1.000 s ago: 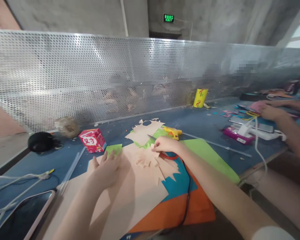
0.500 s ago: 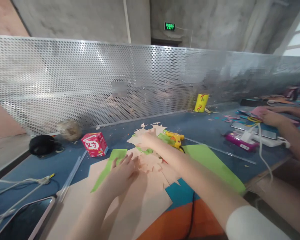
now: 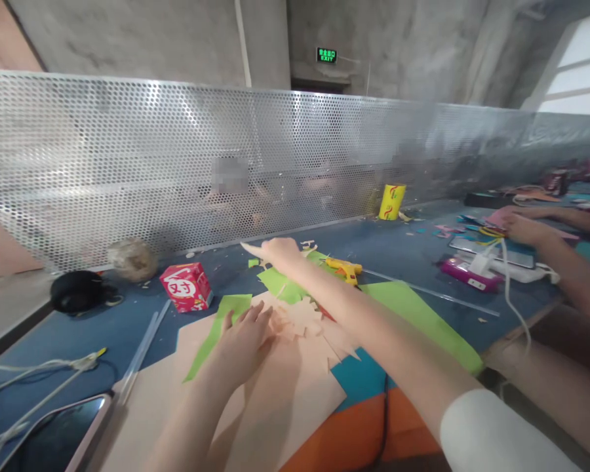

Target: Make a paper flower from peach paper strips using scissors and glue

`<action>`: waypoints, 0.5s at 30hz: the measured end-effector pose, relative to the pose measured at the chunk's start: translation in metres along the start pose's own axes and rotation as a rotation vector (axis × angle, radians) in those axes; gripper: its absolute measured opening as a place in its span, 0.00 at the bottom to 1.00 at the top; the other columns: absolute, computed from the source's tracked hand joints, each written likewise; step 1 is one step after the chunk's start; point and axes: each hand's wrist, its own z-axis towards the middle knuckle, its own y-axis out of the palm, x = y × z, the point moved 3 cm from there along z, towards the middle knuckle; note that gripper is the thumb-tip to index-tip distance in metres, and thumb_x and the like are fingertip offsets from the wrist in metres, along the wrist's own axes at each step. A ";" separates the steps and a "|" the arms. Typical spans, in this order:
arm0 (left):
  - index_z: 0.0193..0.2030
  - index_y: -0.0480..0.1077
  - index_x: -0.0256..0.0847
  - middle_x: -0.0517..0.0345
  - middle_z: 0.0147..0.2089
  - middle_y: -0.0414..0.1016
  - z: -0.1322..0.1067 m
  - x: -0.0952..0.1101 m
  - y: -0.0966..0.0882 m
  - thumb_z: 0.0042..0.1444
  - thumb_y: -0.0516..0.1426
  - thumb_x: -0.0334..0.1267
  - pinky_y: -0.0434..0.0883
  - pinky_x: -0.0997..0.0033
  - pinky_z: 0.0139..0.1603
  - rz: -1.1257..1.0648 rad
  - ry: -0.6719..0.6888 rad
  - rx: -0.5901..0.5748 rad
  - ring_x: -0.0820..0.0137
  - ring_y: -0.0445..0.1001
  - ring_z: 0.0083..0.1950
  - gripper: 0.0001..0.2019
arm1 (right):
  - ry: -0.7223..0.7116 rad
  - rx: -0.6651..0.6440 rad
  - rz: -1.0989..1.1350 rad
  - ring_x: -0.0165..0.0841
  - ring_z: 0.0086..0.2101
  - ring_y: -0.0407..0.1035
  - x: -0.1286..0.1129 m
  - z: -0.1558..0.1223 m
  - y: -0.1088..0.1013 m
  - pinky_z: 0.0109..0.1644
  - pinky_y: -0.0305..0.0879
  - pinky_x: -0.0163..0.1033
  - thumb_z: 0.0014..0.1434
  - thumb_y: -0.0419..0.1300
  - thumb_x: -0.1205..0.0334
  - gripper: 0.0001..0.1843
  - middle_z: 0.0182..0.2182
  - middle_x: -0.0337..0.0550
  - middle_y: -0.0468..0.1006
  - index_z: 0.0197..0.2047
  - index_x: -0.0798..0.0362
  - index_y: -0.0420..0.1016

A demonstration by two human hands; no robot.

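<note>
Seemingly, this paper-handling step next calls for steady pinching: left of the yellow plastic glue gun (image 3: pixel 345 267), the right hand (image 3: pixel 284 255) grips thin cream paper (image 3: pixel 252 249), the left hand (image 3: pixel 243 335) lying unclenched.

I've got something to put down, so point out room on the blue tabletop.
Blue tabletop shows between the yellow glue gun and yellow cylinder, and between the clear sticks and white cables. Crowded: the pale paper around the left hand, and around the purple device.
</note>
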 end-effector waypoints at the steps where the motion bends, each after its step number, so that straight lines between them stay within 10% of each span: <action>1: 0.60 0.55 0.38 0.46 0.63 0.55 0.000 0.000 -0.001 0.57 0.45 0.38 0.51 0.47 0.59 -0.015 -0.014 0.006 0.58 0.56 0.62 0.23 | 0.031 0.061 -0.004 0.39 0.35 0.70 0.005 0.003 -0.014 0.39 0.63 0.45 0.59 0.49 0.68 0.11 0.33 0.51 0.75 0.42 0.60 0.70; 8: 0.59 0.57 0.36 0.44 0.61 0.60 0.002 -0.004 -0.006 0.57 0.45 0.38 0.53 0.48 0.58 -0.114 -0.040 0.146 0.57 0.60 0.59 0.23 | 0.120 0.556 0.300 0.35 0.36 0.68 0.058 0.008 -0.093 0.40 0.61 0.38 0.54 0.49 0.73 0.10 0.32 0.48 0.75 0.35 0.59 0.71; 15: 0.47 0.67 0.37 0.45 0.50 0.71 0.005 -0.018 -0.014 0.56 0.45 0.40 0.64 0.56 0.48 -0.332 -0.104 0.366 0.58 0.69 0.50 0.17 | 0.212 0.631 0.540 0.34 0.33 0.71 0.093 -0.013 -0.086 0.40 0.64 0.39 0.49 0.55 0.71 0.03 0.29 0.47 0.76 0.28 0.59 0.70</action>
